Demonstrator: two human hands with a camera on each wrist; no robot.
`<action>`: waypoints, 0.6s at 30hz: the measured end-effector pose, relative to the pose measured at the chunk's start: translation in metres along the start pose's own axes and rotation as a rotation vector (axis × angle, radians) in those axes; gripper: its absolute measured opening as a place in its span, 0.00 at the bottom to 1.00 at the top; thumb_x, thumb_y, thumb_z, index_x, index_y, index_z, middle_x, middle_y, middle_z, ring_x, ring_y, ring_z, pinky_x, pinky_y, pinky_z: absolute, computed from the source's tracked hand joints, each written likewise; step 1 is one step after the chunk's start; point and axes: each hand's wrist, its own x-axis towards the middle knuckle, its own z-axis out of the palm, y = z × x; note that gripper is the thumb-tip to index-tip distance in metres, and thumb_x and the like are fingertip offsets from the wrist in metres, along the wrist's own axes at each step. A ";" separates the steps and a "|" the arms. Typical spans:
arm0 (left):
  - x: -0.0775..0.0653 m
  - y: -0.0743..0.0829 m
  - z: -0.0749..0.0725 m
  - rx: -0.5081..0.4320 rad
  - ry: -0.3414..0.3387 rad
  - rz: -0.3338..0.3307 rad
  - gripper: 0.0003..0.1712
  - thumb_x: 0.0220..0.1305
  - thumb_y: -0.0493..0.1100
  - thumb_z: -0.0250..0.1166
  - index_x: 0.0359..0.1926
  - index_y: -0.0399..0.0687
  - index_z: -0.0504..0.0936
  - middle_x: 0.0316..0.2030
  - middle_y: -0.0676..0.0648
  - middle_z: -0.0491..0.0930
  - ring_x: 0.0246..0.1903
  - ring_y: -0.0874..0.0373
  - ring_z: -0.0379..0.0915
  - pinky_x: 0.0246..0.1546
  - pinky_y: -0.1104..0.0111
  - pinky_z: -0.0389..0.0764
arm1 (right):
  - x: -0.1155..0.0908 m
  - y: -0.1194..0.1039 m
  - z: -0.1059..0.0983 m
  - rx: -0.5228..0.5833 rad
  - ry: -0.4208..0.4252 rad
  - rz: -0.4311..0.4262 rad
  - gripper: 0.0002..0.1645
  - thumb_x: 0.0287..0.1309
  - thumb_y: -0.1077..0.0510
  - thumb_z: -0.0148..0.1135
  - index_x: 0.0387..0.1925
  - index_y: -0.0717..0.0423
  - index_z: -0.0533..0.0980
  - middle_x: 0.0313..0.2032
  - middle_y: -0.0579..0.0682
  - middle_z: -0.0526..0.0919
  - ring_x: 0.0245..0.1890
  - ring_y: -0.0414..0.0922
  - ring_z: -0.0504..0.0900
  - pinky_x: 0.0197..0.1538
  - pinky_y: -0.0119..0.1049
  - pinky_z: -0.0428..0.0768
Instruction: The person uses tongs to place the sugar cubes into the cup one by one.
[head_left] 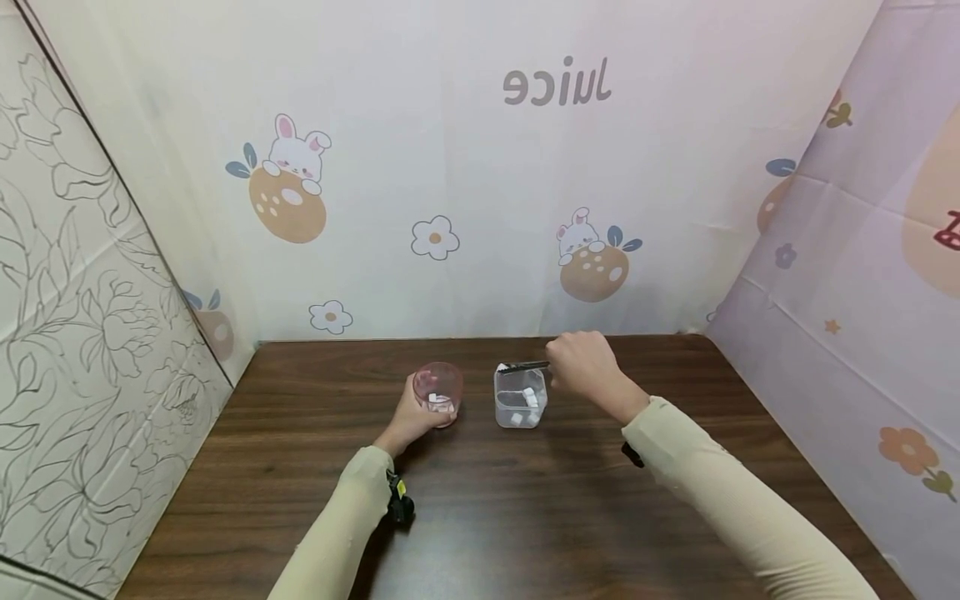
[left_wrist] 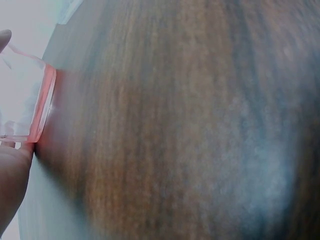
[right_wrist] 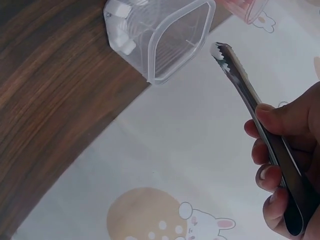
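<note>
Seen from above, a person in pale long sleeves works with both hands at a dark wood-grain table [head_left: 480,517]. The left hand [head_left: 408,417] holds a clear pinkish cup [head_left: 442,377] standing on the table, its thumb across the near side and its other fingers partly hidden by the cup. A few white cubes [head_left: 441,405] lie at the bottom of this cup.

Just to the right of the cup, and apart from it, sits a square, clear plastic container [head_left: 501,400] with several more white cubes [head_left: 531,397] inside. The right hand [head_left: 588,365] is raised beside it, gripping metal tongs [right_wrist: 252,107]: the thumb presses along one arm and the other fingers curl around the handle. The tongs reach left over the container, and their serrated tips are close together with a small white piece [right_wrist: 216,51] between them, near the far rim.

A small black device [head_left: 401,504] is strapped to the left wrist, and part of a dark one shows at the right. Behind the table hangs a white sheet [head_left: 450,150] printed with rabbits on round orange fruits, outlined flowers and the word "Juice" in reverse
</note>
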 end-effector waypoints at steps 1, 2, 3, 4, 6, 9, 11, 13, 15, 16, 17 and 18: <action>0.000 0.000 0.000 0.000 -0.001 -0.002 0.52 0.38 0.30 0.76 0.64 0.37 0.57 0.59 0.35 0.66 0.58 0.43 0.63 0.54 0.58 0.70 | 0.000 -0.001 0.000 0.001 0.005 0.001 0.30 0.41 0.64 0.64 0.07 0.45 0.52 0.10 0.41 0.53 0.14 0.40 0.51 0.15 0.35 0.52; 0.000 -0.001 0.000 -0.002 0.000 -0.008 0.52 0.38 0.30 0.76 0.64 0.38 0.57 0.59 0.36 0.66 0.58 0.44 0.63 0.54 0.59 0.70 | 0.001 -0.001 0.000 0.000 0.011 0.001 0.30 0.41 0.64 0.64 0.07 0.45 0.52 0.10 0.41 0.53 0.14 0.40 0.51 0.15 0.35 0.52; 0.000 -0.001 0.000 -0.005 -0.002 -0.014 0.52 0.38 0.30 0.76 0.64 0.38 0.57 0.59 0.36 0.66 0.58 0.44 0.63 0.54 0.59 0.70 | 0.001 -0.002 -0.001 0.002 0.018 0.001 0.29 0.41 0.64 0.63 0.07 0.45 0.52 0.10 0.41 0.54 0.14 0.41 0.51 0.14 0.35 0.52; 0.001 -0.001 -0.001 -0.006 -0.003 -0.017 0.53 0.38 0.30 0.76 0.64 0.38 0.57 0.59 0.36 0.66 0.58 0.44 0.63 0.55 0.59 0.70 | 0.002 -0.003 -0.001 0.004 0.024 0.000 0.29 0.41 0.65 0.62 0.07 0.45 0.52 0.10 0.41 0.53 0.14 0.41 0.50 0.15 0.35 0.52; 0.001 -0.002 -0.001 -0.017 -0.010 -0.020 0.52 0.38 0.29 0.76 0.64 0.37 0.56 0.59 0.35 0.66 0.59 0.43 0.63 0.56 0.58 0.69 | 0.003 -0.005 -0.001 0.011 0.041 -0.003 0.29 0.42 0.65 0.62 0.07 0.45 0.52 0.10 0.41 0.52 0.14 0.40 0.50 0.15 0.35 0.51; 0.002 -0.004 -0.001 -0.038 -0.027 -0.010 0.52 0.39 0.27 0.75 0.64 0.32 0.55 0.59 0.31 0.65 0.59 0.39 0.62 0.56 0.56 0.69 | 0.005 -0.009 -0.001 0.028 0.064 -0.014 0.28 0.39 0.68 0.58 0.08 0.45 0.50 0.11 0.41 0.48 0.15 0.40 0.48 0.16 0.35 0.49; 0.002 -0.004 -0.002 -0.047 -0.037 -0.001 0.52 0.39 0.27 0.74 0.64 0.30 0.54 0.59 0.29 0.64 0.59 0.36 0.61 0.55 0.55 0.70 | 0.006 -0.011 -0.001 0.043 0.079 -0.023 0.28 0.39 0.69 0.56 0.08 0.44 0.49 0.12 0.40 0.45 0.15 0.40 0.46 0.17 0.35 0.47; 0.002 -0.004 -0.002 -0.048 -0.040 0.004 0.52 0.39 0.27 0.74 0.64 0.29 0.54 0.59 0.28 0.63 0.59 0.35 0.60 0.53 0.58 0.71 | 0.008 -0.014 -0.002 0.061 0.088 -0.028 0.27 0.37 0.70 0.54 0.09 0.44 0.49 0.13 0.40 0.45 0.16 0.39 0.46 0.17 0.34 0.47; 0.001 -0.002 -0.002 -0.039 -0.037 0.000 0.52 0.40 0.28 0.74 0.64 0.31 0.54 0.59 0.30 0.64 0.59 0.37 0.61 0.52 0.61 0.72 | 0.010 -0.017 -0.002 0.074 0.097 -0.032 0.27 0.38 0.69 0.55 0.09 0.44 0.50 0.13 0.40 0.45 0.16 0.40 0.46 0.17 0.34 0.47; 0.001 -0.002 -0.002 -0.033 -0.033 -0.005 0.52 0.40 0.29 0.75 0.65 0.33 0.54 0.59 0.31 0.64 0.59 0.39 0.62 0.52 0.63 0.72 | 0.011 -0.019 -0.002 0.080 0.100 -0.035 0.27 0.38 0.69 0.56 0.09 0.44 0.50 0.12 0.40 0.46 0.15 0.40 0.47 0.17 0.34 0.47; 0.001 -0.001 -0.001 -0.026 -0.028 -0.007 0.52 0.40 0.29 0.75 0.65 0.34 0.54 0.59 0.33 0.65 0.59 0.41 0.62 0.52 0.64 0.72 | 0.012 -0.020 -0.002 0.081 0.101 -0.037 0.27 0.38 0.68 0.57 0.08 0.44 0.51 0.12 0.40 0.47 0.15 0.40 0.47 0.16 0.34 0.48; 0.001 -0.001 -0.001 -0.021 -0.023 -0.012 0.52 0.40 0.30 0.76 0.65 0.36 0.55 0.59 0.34 0.65 0.58 0.42 0.63 0.52 0.64 0.71 | 0.013 -0.022 -0.002 0.083 0.100 -0.039 0.27 0.38 0.68 0.58 0.08 0.44 0.51 0.12 0.41 0.48 0.15 0.40 0.47 0.16 0.34 0.48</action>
